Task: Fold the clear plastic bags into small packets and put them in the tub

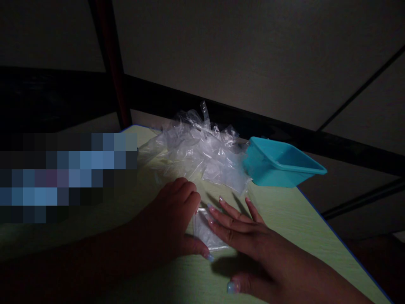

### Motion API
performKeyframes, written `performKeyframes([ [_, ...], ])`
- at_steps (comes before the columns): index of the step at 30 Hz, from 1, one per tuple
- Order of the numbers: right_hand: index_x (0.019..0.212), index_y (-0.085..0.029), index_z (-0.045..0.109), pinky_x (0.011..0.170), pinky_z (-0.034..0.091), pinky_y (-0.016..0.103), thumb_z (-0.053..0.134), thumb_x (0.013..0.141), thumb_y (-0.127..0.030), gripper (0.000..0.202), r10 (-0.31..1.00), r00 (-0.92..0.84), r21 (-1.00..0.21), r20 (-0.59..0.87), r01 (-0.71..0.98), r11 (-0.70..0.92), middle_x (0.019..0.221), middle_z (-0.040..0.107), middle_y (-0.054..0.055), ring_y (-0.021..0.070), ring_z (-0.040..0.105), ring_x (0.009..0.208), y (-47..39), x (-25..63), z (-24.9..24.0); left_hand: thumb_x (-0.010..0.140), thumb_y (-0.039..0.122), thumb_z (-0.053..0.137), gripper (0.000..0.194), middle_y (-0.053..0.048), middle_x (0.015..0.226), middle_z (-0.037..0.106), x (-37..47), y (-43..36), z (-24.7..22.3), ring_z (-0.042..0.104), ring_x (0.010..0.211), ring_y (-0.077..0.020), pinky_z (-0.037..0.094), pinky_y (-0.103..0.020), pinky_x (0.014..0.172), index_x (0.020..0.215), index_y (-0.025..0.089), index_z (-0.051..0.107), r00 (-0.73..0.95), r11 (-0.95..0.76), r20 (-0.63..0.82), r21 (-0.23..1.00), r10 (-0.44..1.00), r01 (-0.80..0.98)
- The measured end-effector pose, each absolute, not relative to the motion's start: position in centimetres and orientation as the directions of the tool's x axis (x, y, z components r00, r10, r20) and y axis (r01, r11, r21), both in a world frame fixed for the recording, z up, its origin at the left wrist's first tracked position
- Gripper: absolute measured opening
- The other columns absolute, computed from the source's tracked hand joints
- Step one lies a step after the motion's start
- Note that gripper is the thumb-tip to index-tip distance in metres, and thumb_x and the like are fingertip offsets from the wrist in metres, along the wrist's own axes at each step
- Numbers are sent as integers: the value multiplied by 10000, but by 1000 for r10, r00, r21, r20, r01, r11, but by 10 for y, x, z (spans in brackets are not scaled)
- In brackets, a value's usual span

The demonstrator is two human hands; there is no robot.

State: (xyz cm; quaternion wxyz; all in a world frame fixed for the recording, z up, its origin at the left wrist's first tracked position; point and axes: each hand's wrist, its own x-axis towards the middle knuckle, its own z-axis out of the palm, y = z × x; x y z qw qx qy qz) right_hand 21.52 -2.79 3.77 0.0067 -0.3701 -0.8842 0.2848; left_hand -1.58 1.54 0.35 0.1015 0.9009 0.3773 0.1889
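Observation:
A small, flat clear plastic bag [207,232] lies on the pale green tabletop between my hands. My left hand [177,215] is closed at the bag's left edge, fingers curled at its upper corner and thumb stretched along its lower corner; the fingertips are partly hidden. From the right comes my right hand [253,240], open, with its fingers spread. Its fingertips reach over the bag's right part, and its thumb stays apart, low over the table. Just beyond both hands is a loose heap of clear plastic bags [196,147], crumpled and overlapping.
A turquoise plastic bin [275,173] stands on the right side of the table, touching the heap. The table [294,219] has a blue edge running down at the right. A pale panelled wall [221,55] rises behind. A pixelated patch covers the left side.

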Motion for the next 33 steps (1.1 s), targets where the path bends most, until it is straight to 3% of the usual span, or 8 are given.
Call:
performKeyframes([
  [4,1459,-376,229,1058,-218,550,611,858,-468,717,621,-752,-539,-219,624,566,1521,269,25,283,136,1421,-30,209,38,495,574,847,604,-44,923,488,-16,15,3,433,893,-260,398,-413,787,797,179,505,642,-701,285,337,712,628],
  [9,1425,-418,280,1060,-157,607,599,860,-490,653,643,-718,-502,-267,673,543,1544,180,8,309,27,1424,-29,221,44,488,563,859,604,-47,934,490,-17,15,3,431,903,-268,391,-414,786,797,179,509,637,-691,272,349,721,633],
  [19,1381,-435,358,1046,-170,617,572,876,-500,552,624,-697,-524,-354,700,484,1544,155,6,317,41,1422,-24,228,54,472,540,874,605,-47,939,501,-16,13,5,447,915,-269,416,-420,807,809,172,532,627,-681,267,328,732,655],
  [22,1377,-452,353,1025,-200,625,581,884,-455,544,607,-709,-538,-359,689,486,1547,129,-16,314,15,1422,-22,228,56,493,542,872,621,-84,1087,487,-17,14,-1,428,1053,-325,407,-460,886,930,184,614,647,-723,323,319,691,613],
  [25,1375,-447,370,1030,-184,631,592,883,-416,540,593,-725,-554,-350,671,494,1550,129,-25,310,5,1423,-20,229,57,654,563,785,497,-79,1262,448,-17,15,-5,334,1235,-366,325,-491,1009,1051,293,655,732,-829,388,252,560,500],
  [27,1359,-440,412,1037,-160,640,604,873,-408,524,591,-733,-557,-336,661,503,1549,147,-29,313,1,1422,-20,230,56,742,544,728,405,-60,1286,491,-19,15,-4,341,1277,-343,288,-472,1057,1073,322,654,810,-887,362,221,461,405],
  [30,1341,-409,463,1056,-124,631,641,845,-405,527,592,-750,-558,-295,638,531,1553,133,-16,319,10,1422,-20,232,54,827,569,625,491,-59,1396,479,-23,14,2,386,1307,-293,243,-423,1114,1238,306,570,892,-926,282,243,352,289],
  [33,1353,-387,454,1068,-96,625,652,838,-399,551,586,-766,-566,-264,615,549,1557,122,-11,316,20,1424,-21,235,51,869,612,533,668,-70,1516,310,-28,13,4,336,1359,-283,229,-406,1129,1430,287,373,932,-919,178,303,315,253],
])
